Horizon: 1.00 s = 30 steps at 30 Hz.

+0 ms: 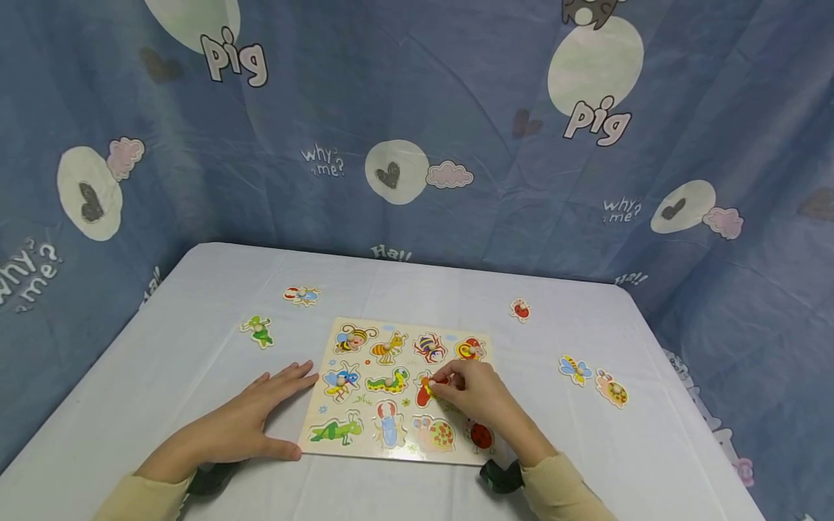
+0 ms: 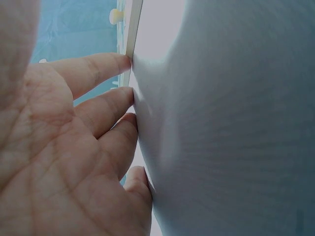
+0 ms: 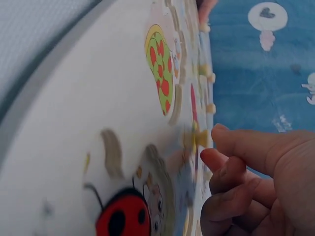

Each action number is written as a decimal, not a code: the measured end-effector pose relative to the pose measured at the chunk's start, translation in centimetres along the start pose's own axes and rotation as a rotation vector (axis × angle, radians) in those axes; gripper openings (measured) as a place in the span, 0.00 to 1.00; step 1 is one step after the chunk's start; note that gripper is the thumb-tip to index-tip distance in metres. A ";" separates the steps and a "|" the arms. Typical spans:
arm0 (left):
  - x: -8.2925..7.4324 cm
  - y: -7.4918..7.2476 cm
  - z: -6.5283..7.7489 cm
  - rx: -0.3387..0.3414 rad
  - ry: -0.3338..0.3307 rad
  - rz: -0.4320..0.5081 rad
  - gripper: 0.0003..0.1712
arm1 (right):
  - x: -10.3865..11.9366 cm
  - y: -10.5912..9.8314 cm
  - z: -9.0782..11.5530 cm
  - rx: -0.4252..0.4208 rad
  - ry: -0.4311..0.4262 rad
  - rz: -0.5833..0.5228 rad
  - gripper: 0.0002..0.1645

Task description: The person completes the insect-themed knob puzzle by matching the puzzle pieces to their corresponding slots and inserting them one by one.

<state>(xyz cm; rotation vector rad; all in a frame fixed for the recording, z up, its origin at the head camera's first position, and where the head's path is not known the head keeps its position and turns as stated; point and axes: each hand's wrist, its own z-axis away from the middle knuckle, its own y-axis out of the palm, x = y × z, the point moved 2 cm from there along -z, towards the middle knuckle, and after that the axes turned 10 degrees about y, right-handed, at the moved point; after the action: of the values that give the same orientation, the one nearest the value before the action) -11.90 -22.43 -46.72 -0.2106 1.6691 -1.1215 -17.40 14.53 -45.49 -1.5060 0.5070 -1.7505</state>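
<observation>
A wooden peg puzzle board (image 1: 365, 450) printed with insects lies on the white table. Over its right-centre part, my right hand (image 1: 478, 391) has thumb and forefinger at the small knob of a red-winged insect puzzle piece (image 1: 425, 394), pinching it; the fingers cover part of the piece. In the right wrist view, the knob (image 3: 202, 138) shows at the fingertips. My left hand (image 1: 244, 420) lies spread at the board's left edge, with the thumb near the lower corner. Fingertips (image 2: 125, 63) touch the board's side in the left wrist view.
Loose pieces lie around the board: a blue beetle (image 1: 302, 295) and green insect (image 1: 259, 331) at left, a ladybug (image 1: 520, 310), dragonfly (image 1: 575, 370) and spotted snail-like piece (image 1: 612, 389) at right. A blue patterned curtain (image 1: 417, 94) hangs behind the table.
</observation>
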 end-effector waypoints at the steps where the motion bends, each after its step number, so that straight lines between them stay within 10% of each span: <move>1: 0.0 0.0 0.0 0.000 0.000 -0.001 0.65 | -0.1 -0.2 0.1 -0.001 0.005 -0.009 0.05; 30: 0.1 0.1 0.0 -0.006 0.000 0.010 0.65 | -6.9 -8.7 0.9 -0.298 0.178 -0.137 0.18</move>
<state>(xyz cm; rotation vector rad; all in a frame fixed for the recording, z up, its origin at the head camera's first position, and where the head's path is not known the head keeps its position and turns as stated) -11.89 -22.48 -46.83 -0.2062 1.6719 -1.1092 -18.89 25.44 -43.60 -1.6269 0.8014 -1.9956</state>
